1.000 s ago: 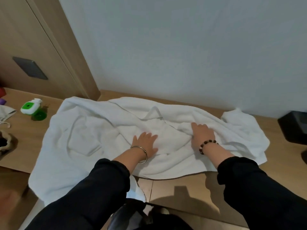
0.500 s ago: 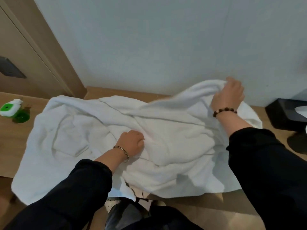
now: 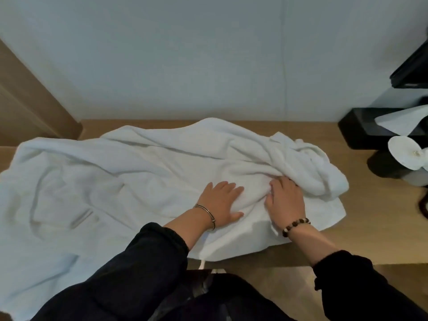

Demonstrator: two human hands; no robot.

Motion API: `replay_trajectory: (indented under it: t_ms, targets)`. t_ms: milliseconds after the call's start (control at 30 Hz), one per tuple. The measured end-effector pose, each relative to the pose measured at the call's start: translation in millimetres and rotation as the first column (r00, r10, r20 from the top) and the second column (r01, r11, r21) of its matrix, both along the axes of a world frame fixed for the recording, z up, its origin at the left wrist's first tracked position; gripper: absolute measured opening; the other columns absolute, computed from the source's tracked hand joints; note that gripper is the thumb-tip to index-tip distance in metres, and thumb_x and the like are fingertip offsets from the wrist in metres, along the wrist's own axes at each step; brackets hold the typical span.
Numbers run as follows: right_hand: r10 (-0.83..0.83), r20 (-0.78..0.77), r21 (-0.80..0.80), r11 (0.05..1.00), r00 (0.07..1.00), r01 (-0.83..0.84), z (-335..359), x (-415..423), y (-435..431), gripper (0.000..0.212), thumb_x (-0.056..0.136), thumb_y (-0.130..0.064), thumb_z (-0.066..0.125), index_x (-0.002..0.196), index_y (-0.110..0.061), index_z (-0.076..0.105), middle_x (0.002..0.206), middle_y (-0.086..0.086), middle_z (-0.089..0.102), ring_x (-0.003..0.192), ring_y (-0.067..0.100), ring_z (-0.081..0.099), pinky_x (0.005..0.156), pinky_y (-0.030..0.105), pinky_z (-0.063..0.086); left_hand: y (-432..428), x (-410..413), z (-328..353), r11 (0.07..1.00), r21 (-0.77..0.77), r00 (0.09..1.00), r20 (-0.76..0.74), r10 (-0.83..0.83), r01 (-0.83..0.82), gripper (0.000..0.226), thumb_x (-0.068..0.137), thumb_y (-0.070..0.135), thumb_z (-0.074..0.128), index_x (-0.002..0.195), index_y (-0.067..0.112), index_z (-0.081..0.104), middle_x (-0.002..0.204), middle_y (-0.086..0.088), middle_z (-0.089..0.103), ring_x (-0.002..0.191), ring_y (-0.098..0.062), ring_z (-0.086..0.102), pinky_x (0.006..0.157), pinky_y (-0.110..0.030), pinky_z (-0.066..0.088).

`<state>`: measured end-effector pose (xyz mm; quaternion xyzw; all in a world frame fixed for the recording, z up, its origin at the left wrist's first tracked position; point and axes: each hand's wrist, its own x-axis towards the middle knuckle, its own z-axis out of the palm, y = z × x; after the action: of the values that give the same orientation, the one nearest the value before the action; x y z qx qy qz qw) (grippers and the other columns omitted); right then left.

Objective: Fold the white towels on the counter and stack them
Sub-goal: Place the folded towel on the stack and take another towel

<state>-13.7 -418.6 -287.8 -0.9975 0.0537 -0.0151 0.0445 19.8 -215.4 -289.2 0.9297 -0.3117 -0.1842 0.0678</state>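
Observation:
A large white towel [image 3: 143, 172] lies crumpled across the wooden counter [image 3: 375, 216], its left part hanging over the front edge. My left hand [image 3: 220, 202] rests flat on the towel near its middle, fingers straight and spread. Just to its right, my right hand [image 3: 286, 200] has its fingers curled into a thick bunched fold of the towel [image 3: 308, 167], with the fingertips hidden under the cloth. The towel's right end is heaped in wrinkles beyond that hand.
A black tissue box [image 3: 370, 128] with a white tissue sticking out stands at the back right, and a white round object [image 3: 405, 156] lies in front of it. The wall runs close behind the towel. A wooden panel [image 3: 30, 107] rises at the left.
My right hand has brought the towel's raised right end down and inward, and now sits beside my left hand. My left hand has gone from curled to flat. The view has shifted right.

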Motion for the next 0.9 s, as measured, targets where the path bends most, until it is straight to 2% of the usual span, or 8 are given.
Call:
replay_trajectory:
  t_ms: [100, 200, 400, 533, 667, 733, 833, 900]
  targets:
    - [-0.072, -0.151, -0.078, 0.995, 0.986, 0.061, -14.7, -9.1, -20.8, 0.064, 0.090, -0.046, 0.048, 0.144, -0.017, 0.029, 0.148, 0.006, 0.031, 0.136, 0.025, 0.026, 0.112, 0.046, 0.011, -7.1, 3.9, -6.7, 0.997, 0.075, 1.000, -0.007, -0.013, 0.014, 0.065, 0.093, 0.045, 0.047, 0.147, 0.023, 0.021, 0.158, 0.001, 0.009, 0.144, -0.020, 0.012, 0.113, -0.046, 0.021]
    - [-0.215, -0.145, 0.068, 0.972, 0.966, 0.226, -23.8, -20.8, -30.4, 0.076, 0.087, -0.055, 0.049, 0.146, -0.014, 0.024, 0.148, 0.008, 0.030, 0.132, 0.027, 0.029, 0.104, 0.045, 0.026, -2.3, 4.1, -12.4, 0.993, -0.074, 0.995, 0.033, 0.099, -0.096, 0.051, 0.096, 0.034, 0.044, 0.143, 0.019, 0.031, 0.154, 0.001, 0.025, 0.140, -0.017, 0.024, 0.108, -0.037, 0.032]
    - [-0.384, -0.208, 0.282, 0.857, 0.900, 0.431, -12.0, -23.3, -40.7, 0.055, 0.093, -0.041, 0.050, 0.136, -0.010, 0.035, 0.136, 0.012, 0.043, 0.111, 0.034, 0.052, 0.080, 0.038, 0.044, 5.5, 24.2, -6.8, 0.879, -0.281, 0.911, 0.034, 0.411, -0.386, 0.019, 0.093, 0.027, 0.050, 0.108, 0.015, 0.052, 0.096, -0.005, 0.062, 0.091, -0.030, 0.059, 0.066, -0.033, 0.038]
    - [-0.273, -0.367, 0.054, 0.948, 0.889, 0.314, 18.4, -4.5, -49.1, 0.031, 0.095, -0.024, 0.044, 0.124, -0.016, 0.052, 0.126, 0.007, 0.057, 0.111, 0.026, 0.054, 0.092, 0.035, 0.044, 8.3, 46.0, 3.2, 0.797, -0.365, 0.858, -0.006, 0.514, -0.481, 0.019, 0.095, 0.033, 0.049, 0.085, 0.017, 0.043, 0.068, 0.001, 0.048, 0.063, -0.025, 0.043, 0.057, -0.032, 0.025]
    - [-0.258, -0.769, -0.198, 0.966, 0.584, 0.166, 51.5, -8.6, -76.4, 0.033, 0.095, -0.025, 0.046, 0.125, -0.014, 0.053, 0.128, 0.001, 0.057, 0.108, 0.020, 0.053, 0.089, 0.022, 0.044, 20.1, 70.2, 13.5, 0.753, -0.322, 0.802, -0.034, 0.597, -0.574, 0.033, 0.096, 0.036, 0.047, 0.071, 0.014, 0.048, 0.071, -0.005, 0.053, 0.070, -0.025, 0.044, 0.061, -0.033, 0.026]
    - [-0.214, -0.849, -0.123, 0.969, 0.483, 0.213, 64.2, -10.4, -84.8, 0.024, 0.093, -0.036, 0.051, 0.082, -0.018, 0.063, 0.081, -0.005, 0.071, 0.075, 0.014, 0.055, 0.069, 0.016, 0.047, 19.8, 76.5, 17.1, 0.799, -0.223, 0.826, -0.060, 0.560, -0.558, 0.034, 0.095, 0.033, 0.048, 0.072, 0.009, 0.055, 0.078, -0.010, 0.058, 0.079, -0.030, 0.053, 0.064, -0.033, 0.033]
    - [-0.282, -0.461, 0.142, 0.913, 0.841, 0.383, 60.4, -4.9, -84.9, 0.038, 0.082, -0.053, 0.056, 0.068, -0.019, 0.051, 0.072, 0.000, 0.057, 0.069, 0.018, 0.056, 0.065, 0.029, 0.044, 11.8, 72.6, 17.5, 0.868, -0.195, 0.884, -0.201, 0.421, -0.457, 0.027, 0.094, 0.024, 0.050, 0.108, 0.007, 0.067, 0.117, -0.010, 0.063, 0.113, -0.028, 0.055, 0.089, -0.030, 0.039]
    - [-0.463, -0.023, 0.315, 0.838, 0.886, 0.446, 54.6, 3.0, -72.5, 0.039, 0.079, -0.051, 0.064, 0.096, -0.017, 0.051, 0.094, 0.001, 0.056, 0.079, 0.019, 0.056, 0.063, 0.030, 0.043, 7.0, 62.7, 18.2, 0.906, -0.168, 0.895, -0.303, 0.327, -0.387, 0.036, 0.093, 0.021, 0.049, 0.128, 0.018, 0.059, 0.132, -0.003, 0.057, 0.123, -0.020, 0.049, 0.097, -0.022, 0.034]
